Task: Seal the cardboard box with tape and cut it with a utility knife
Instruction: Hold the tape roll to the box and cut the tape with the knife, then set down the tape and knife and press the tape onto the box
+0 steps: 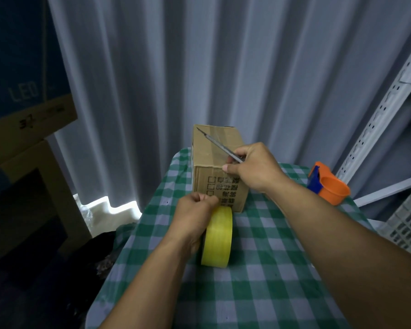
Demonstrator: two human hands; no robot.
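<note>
Both hands are gripping at centre frame: right hand (252,167) pinching knife (220,146) over box (214,148), left hand (195,217) clutching tape (217,238).

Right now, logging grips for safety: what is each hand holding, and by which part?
Right hand grips the utility knife by its handle end. Left hand holds the yellow tape roll at its upper edge.

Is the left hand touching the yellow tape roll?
Touching. The head view shows the left hand gripping the upper edge of the yellow tape roll, with no gap.
</note>
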